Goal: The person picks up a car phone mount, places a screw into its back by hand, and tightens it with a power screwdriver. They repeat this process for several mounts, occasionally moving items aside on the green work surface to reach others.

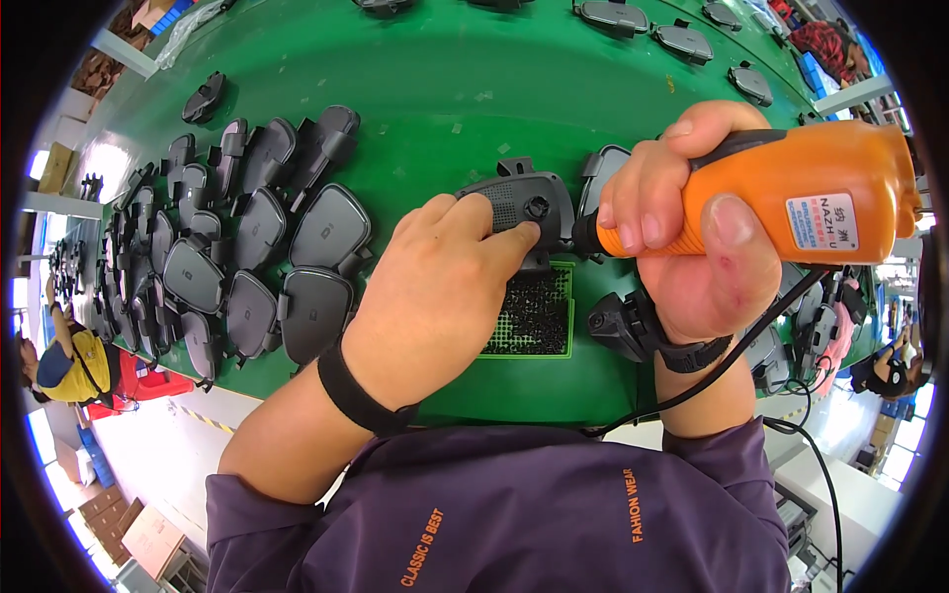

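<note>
My left hand [435, 287] is closed on a black phone holder [554, 193], which lies face down over the green table. The thumb and fingertips press near a round knob on its back. An orange electric screwdriver [776, 178] with a black cable lies sideways in my right hand [682, 212], fingers wrapped round its body. Its dark nose points left at the right edge of the holder; whether the tip touches a screw cannot be seen. Just below the holder sits a green tray [570, 316] with many small black pieces [534, 321], probably screws.
Several black phone holders [321, 227] crowd the left of the green table [425, 128]. More holders [682, 42] lie along the far right edge, and one [605, 168] is partly behind my right hand. The screwdriver cable [712, 381] runs across my right forearm. People [74, 356] work in the background.
</note>
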A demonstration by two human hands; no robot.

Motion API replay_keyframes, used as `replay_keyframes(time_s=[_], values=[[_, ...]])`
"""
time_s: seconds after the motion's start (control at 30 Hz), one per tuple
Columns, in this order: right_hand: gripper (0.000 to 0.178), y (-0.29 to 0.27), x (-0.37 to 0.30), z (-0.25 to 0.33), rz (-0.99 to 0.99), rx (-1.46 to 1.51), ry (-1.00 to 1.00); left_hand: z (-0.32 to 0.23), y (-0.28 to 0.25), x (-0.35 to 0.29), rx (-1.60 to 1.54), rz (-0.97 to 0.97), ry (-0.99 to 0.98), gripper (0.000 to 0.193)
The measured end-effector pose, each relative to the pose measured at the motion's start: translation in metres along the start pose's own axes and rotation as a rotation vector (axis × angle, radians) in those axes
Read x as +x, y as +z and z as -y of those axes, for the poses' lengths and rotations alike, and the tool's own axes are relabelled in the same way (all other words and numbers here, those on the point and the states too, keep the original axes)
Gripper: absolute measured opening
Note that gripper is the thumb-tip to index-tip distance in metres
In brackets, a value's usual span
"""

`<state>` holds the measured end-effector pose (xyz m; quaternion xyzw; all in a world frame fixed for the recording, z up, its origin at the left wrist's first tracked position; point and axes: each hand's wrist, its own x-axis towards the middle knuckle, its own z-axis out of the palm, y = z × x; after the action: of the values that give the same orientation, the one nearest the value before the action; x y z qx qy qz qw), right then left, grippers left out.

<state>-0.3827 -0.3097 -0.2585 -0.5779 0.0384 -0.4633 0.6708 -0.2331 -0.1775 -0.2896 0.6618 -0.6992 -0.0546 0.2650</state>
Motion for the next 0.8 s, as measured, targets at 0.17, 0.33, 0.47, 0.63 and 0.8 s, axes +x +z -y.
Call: replay_keyframes(time_s=[0.17,0.33,0.47,0.63,0.8], values=[[0.032,0.000,0.000,-0.001,0.010,0.023,0.021,0.003,0.002,0.003,0.004,0.003,0.016,0.029],[0.034,-0.001,0.000,0.001,0.075,-0.078,0.042,0.000,0.001,0.005,0.036,0.028,0.000,0.028],[0.038,-0.001,0.000,-0.002,0.102,-0.125,0.057,0.000,0.001,0.007,0.060,0.041,-0.004,0.026],[0.033,0.000,0.000,-0.007,0.063,0.087,0.052,0.001,-0.001,0.011,0.083,0.045,0.016,0.023],[0.035,0.003,-0.003,-0.005,0.054,0.090,0.043,0.002,-0.001,0.006,0.061,0.017,0.016,0.022]])
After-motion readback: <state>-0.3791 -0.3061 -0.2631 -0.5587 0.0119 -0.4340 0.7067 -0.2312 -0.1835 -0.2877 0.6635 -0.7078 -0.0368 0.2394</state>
